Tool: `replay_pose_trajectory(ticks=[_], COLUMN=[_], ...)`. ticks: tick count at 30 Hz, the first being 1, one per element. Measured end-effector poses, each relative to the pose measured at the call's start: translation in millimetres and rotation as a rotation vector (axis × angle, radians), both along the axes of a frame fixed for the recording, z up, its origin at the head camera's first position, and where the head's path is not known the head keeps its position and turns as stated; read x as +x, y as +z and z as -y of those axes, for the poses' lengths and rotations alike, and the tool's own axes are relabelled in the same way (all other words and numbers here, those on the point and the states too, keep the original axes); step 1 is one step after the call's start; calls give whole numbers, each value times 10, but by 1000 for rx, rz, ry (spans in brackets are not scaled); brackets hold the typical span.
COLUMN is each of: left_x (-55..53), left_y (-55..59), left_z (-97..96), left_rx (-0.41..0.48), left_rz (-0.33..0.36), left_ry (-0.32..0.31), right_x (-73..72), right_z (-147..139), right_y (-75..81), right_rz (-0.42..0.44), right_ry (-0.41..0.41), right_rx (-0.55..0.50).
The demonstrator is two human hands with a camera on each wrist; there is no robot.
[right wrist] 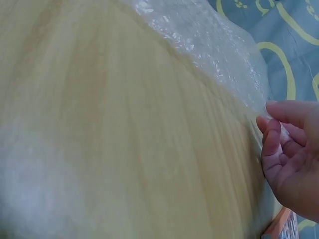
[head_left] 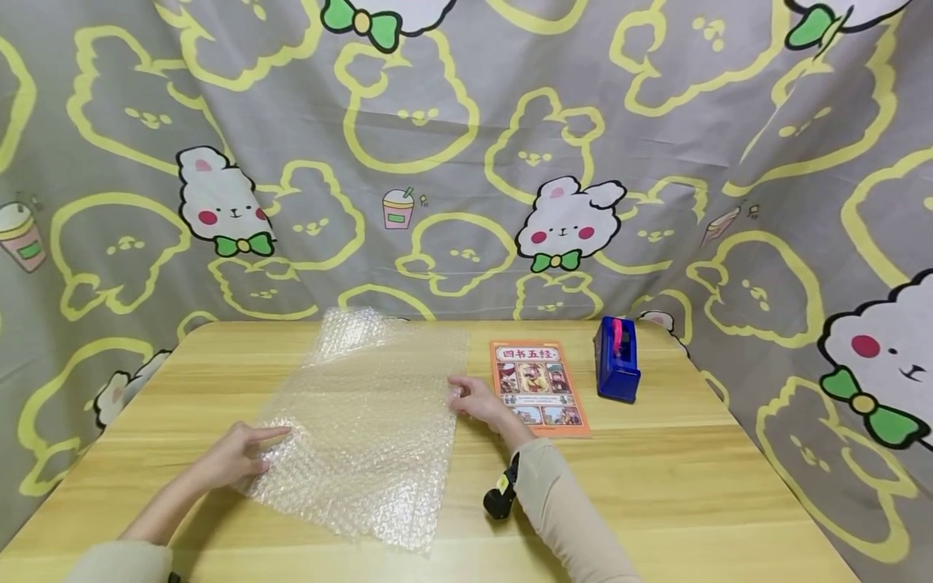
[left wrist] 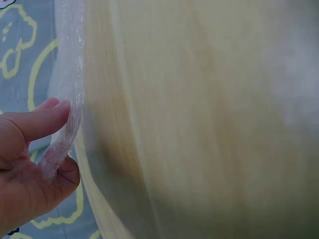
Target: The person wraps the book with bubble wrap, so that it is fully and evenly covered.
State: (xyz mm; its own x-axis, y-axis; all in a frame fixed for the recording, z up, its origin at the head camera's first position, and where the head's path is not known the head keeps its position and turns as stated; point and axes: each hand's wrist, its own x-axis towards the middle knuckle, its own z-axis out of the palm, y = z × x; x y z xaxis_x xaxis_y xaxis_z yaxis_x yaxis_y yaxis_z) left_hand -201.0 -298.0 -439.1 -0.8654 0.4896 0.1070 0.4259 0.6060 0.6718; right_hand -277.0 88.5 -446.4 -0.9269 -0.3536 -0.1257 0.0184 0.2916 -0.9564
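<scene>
A sheet of clear bubble wrap [head_left: 364, 437] spans the left middle of the table, held by both hands at its side edges. My left hand [head_left: 236, 457] grips the left edge near the front corner; in the left wrist view the bubble wrap [left wrist: 72, 59] runs between the thumb and the curled fingers of that hand [left wrist: 35, 159]. My right hand [head_left: 477, 401] pinches the right edge. The right wrist view shows the bubble wrap [right wrist: 209, 45] raised off the wood at that hand [right wrist: 294, 149], between thumb and fingertips.
An orange illustrated book [head_left: 539, 393] lies flat just right of my right hand. Beyond it stands a blue tape dispenser [head_left: 616, 364] with a pink roll. The wooden table [head_left: 656, 502] ends at a patterned grey curtain [head_left: 466, 162] behind and at both sides.
</scene>
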Motion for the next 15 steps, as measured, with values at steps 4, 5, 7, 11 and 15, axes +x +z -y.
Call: replay_pose_trajectory(ticks=[4, 5, 7, 11, 15], left_x=[2, -4, -14, -19, -25], left_y=[14, 14, 9, 8, 25], left_z=[-74, -98, -139, -154, -116], left_rx=[-132, -156, -192, -194, -210], left_rz=[17, 29, 50, 59, 54], left_ry=[109, 127, 150, 161, 171], right_x=[-51, -46, -36, -17, -19], right_z=[-21, -36, -62, -48, 8], right_y=[-135, -144, -153, -135, -115], right_rz=[-114, -143, -186, -227, -231], right_ry=[-13, -16, -27, -22, -7], right_rx=[124, 160, 228, 282, 311])
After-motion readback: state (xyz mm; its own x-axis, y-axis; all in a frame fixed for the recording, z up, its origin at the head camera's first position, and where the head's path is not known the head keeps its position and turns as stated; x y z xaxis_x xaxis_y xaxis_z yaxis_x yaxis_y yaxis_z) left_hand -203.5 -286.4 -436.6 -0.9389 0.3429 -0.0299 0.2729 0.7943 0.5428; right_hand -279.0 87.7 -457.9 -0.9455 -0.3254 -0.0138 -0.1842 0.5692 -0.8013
